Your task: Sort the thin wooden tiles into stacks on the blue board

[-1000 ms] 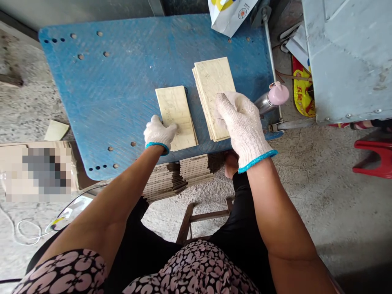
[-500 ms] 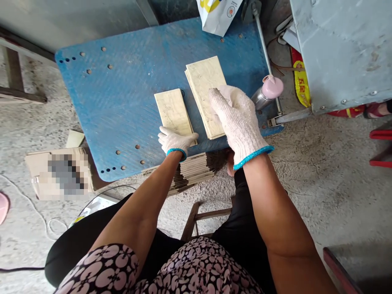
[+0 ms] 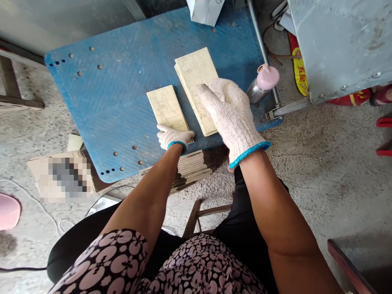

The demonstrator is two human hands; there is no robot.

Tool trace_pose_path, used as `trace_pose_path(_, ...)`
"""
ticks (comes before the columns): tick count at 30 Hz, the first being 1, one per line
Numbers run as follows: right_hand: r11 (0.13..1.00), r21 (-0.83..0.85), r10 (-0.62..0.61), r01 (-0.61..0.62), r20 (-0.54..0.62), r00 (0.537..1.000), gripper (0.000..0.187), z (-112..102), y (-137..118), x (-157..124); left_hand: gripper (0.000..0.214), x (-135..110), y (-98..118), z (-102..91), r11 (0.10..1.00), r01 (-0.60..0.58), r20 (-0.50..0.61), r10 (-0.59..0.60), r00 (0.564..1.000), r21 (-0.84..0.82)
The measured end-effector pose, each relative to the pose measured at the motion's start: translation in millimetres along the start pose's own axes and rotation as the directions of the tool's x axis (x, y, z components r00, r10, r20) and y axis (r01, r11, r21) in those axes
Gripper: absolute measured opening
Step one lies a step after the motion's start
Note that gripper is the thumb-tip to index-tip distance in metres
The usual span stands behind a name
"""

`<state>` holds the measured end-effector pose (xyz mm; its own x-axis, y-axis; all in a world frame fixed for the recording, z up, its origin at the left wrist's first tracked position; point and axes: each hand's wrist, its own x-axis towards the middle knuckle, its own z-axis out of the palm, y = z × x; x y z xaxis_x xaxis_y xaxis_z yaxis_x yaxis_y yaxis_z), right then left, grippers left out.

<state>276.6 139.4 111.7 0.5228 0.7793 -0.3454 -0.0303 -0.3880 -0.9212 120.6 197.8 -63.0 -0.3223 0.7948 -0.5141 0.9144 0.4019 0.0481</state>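
Both my hands wear white knit gloves with blue cuffs. My left hand (image 3: 174,138) grips the near end of a pale wooden board (image 3: 166,107) lying flat on the blue table (image 3: 116,90), fingers curled over its edge. My right hand (image 3: 228,112) hovers over the near part of a stack of similar pale boards (image 3: 196,77), fingers bent and close together; whether it pinches a board is hidden by the glove.
A steel bottle with a pink cap (image 3: 262,83) stands at the table's right edge beside a metal rod (image 3: 260,45). More boards are piled below the table's front edge (image 3: 192,167). A white bag (image 3: 203,10) sits at the back, a grey metal box (image 3: 339,45) at right, a cardboard box (image 3: 61,175) at left.
My left hand has slid back from on top of the single board to its near end. My right hand stays over the stack. The view has shifted.
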Motion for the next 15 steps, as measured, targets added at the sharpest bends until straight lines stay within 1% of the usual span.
trace_pose_path(3, 1.000, 0.014, -0.018, 0.018, 0.008, 1.000, 0.041, 3, 0, 0, 0.142, 0, 4, 0.8, 1.000, 0.022, 0.013, -0.022, 1.000, -0.022)
trace_pose_path(5, 1.000, -0.009, -0.016, 0.016, 0.001, 1.000, 0.039, 5, -1, 0, 0.142, 1, 6, 2.6, 0.998, 0.048, 0.016, -0.047, 0.999, -0.036)
trace_pose_path(7, 1.000, -0.025, 0.003, -0.003, -0.012, 1.000, 0.034, 6, -4, 0, 0.142, 3, 8, 5.0, 0.996, 0.078, 0.003, -0.078, 0.997, -0.045)
trace_pose_path(10, 0.999, -0.051, 0.012, -0.011, 0.008, 1.000, 0.022, 8, -8, -1, 0.143, 3, 10, 6.5, 0.991, 0.107, 0.014, -0.107, 0.994, -0.075)
trace_pose_path(12, 0.996, -0.089, -0.013, 0.013, 0.005, 1.000, 0.016, 9, -10, -2, 0.142, 1, 10, 4.5, 0.990, 0.107, 0.031, -0.104, 0.994, -0.087)
trace_pose_path(15, 0.993, -0.108, -0.055, 0.053, -0.022, 0.998, 0.019, 11, -9, -2, 0.140, -5, 9, -2.4, 0.994, 0.067, 0.080, -0.060, 0.995, -0.091)
